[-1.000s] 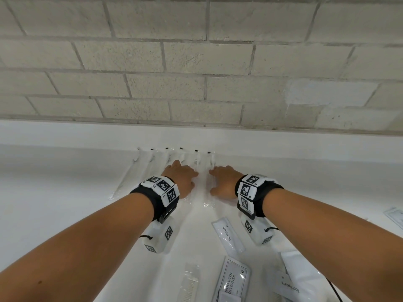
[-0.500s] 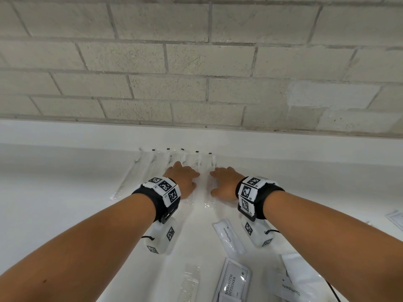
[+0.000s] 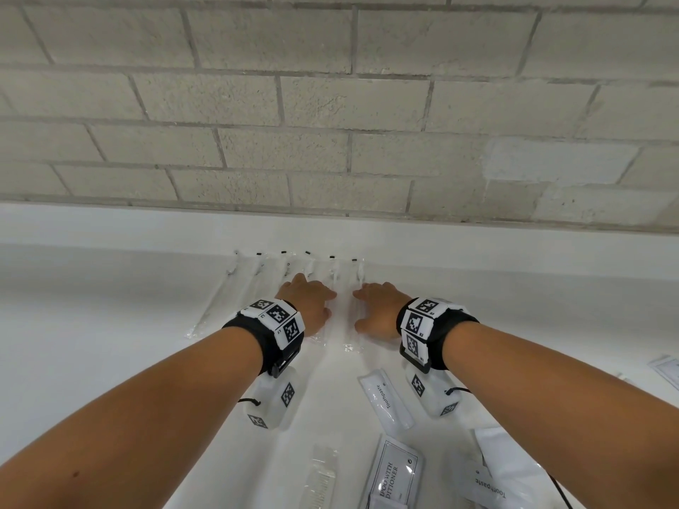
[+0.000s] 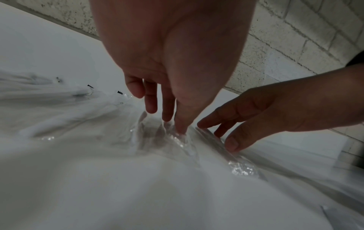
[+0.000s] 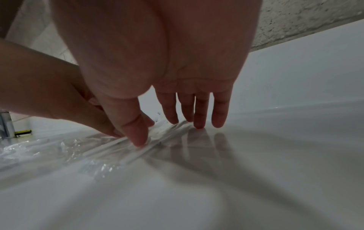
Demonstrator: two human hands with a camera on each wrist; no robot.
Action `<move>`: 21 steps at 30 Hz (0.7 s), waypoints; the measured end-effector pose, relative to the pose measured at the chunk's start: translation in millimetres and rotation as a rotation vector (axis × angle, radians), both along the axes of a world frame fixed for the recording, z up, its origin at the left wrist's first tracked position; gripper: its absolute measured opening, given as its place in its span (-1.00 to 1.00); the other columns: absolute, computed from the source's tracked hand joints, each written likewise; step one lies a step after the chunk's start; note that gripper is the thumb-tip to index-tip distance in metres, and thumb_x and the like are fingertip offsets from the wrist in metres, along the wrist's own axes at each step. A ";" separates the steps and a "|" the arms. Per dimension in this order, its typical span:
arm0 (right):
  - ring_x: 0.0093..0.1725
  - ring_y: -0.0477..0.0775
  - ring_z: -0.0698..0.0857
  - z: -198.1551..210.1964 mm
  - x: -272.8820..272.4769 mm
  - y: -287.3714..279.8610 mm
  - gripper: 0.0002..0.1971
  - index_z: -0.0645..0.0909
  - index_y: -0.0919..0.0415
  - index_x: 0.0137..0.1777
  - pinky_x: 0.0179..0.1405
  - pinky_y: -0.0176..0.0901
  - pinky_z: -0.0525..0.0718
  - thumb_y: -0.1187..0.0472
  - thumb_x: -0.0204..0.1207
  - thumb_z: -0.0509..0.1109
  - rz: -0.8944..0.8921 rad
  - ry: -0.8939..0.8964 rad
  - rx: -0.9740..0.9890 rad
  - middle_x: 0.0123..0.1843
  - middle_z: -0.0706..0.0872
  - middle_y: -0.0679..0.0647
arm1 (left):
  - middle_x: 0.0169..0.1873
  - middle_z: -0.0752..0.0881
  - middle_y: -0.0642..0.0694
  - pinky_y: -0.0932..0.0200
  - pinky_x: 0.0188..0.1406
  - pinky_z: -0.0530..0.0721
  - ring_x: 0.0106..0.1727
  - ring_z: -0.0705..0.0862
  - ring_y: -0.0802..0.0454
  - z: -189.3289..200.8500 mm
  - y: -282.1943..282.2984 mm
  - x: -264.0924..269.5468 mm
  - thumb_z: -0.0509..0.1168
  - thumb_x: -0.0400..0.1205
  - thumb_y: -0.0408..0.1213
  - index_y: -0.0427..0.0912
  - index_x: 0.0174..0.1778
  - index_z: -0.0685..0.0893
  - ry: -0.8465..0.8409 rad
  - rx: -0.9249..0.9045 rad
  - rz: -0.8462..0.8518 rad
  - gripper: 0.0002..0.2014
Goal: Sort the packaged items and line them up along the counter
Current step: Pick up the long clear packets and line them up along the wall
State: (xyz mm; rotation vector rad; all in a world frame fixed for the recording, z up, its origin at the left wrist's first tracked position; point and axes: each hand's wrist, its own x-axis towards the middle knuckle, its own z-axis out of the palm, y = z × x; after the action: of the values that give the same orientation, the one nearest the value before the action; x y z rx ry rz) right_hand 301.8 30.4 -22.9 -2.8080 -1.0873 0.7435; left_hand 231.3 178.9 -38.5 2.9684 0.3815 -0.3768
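Several long clear-wrapped packets [image 3: 257,288] lie side by side in a row against the back of the white counter [image 3: 110,306]. My left hand [image 3: 312,295] lies flat on the packets toward the right of the row, and its straight fingers [image 4: 167,115] press the crinkled film [image 4: 181,141]. My right hand [image 3: 374,306] rests beside it on the last packet [image 3: 358,288] at the row's right end. Its thumb [image 5: 138,137] and fingertips touch the film [image 5: 118,149]. Neither hand grips anything.
Nearer to me lie a toothpaste sachet [image 3: 385,402], a shampoo-with-conditioner sachet [image 3: 395,475], a clear-wrapped comb [image 3: 323,475], another toothpaste sachet [image 3: 490,488] and a packet [image 3: 670,369] at the right edge. A brick wall [image 3: 330,123] rises behind the counter. A chrome fitting [image 5: 5,124] stands far left.
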 end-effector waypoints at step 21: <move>0.08 0.12 0.68 20.8 -41.9 -42.7 -0.65 0.64 0.19 0.13 0.03 -0.09 0.63 -0.01 0.44 0.42 -0.070 0.014 0.084 0.14 0.72 0.09 | 0.18 0.70 0.01 0.08 0.24 0.60 0.25 0.63 -0.04 26.9 -26.4 -54.0 0.25 0.65 -0.04 0.03 0.19 0.69 -0.209 -0.241 -0.035 -0.75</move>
State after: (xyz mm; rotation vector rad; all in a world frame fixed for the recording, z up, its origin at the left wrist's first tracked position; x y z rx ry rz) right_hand 259.9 -12.3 -2.1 -2.7511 -0.9890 0.6930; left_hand 177.4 152.5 -11.7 2.7457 0.2416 -0.1039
